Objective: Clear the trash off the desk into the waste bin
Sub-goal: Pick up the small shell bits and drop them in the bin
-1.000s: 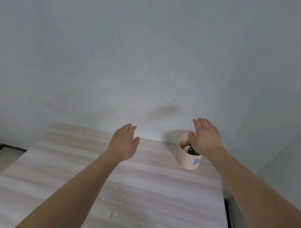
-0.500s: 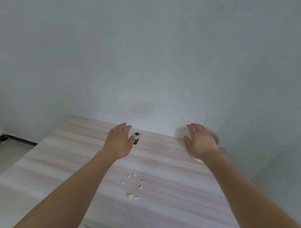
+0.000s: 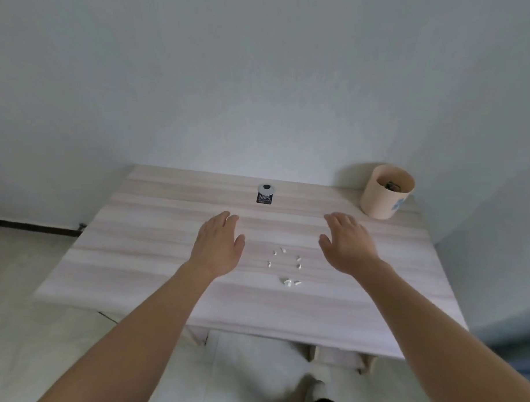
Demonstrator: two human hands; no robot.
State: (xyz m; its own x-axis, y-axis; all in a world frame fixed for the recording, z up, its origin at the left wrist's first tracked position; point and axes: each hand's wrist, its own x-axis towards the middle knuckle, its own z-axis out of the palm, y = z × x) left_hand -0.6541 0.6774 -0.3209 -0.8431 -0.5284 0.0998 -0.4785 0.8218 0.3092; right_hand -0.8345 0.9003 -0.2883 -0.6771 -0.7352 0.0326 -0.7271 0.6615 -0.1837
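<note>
My view has tipped downward over the last second: the whole desk (image 3: 156, 234) now shows, where before only its far part did, and both my hands sit lower in the frame, on either side of the trash rather than up near the wall. My right hand was over the cup a second ago and has come away from it, so I judge nothing is in hand yet and the pick-up is still ahead.

At left of centre, my left hand (image 3: 218, 246) hovers flat, fingers loosely together and extended, palm down, holding nothing. Above it, toward the upper middle of the desk, lies a small black label with a round silver cap (image 3: 265, 194).

Between my hands, just below frame centre, lie the white scraps (image 3: 285, 266): tiny bits in a loose ring, with a denser clump at its lower edge. Each is too small for me to give an axis. The scatter as a whole runs a little longer from the far side toward me than across.

My right hand (image 3: 348, 246) is likewise open and empty, fingers spread slightly.

At upper right stands the waste bin (image 3: 385, 192), a beige cup standing upright with its mouth open upward, something dark inside, well apart from the scraps.
</note>
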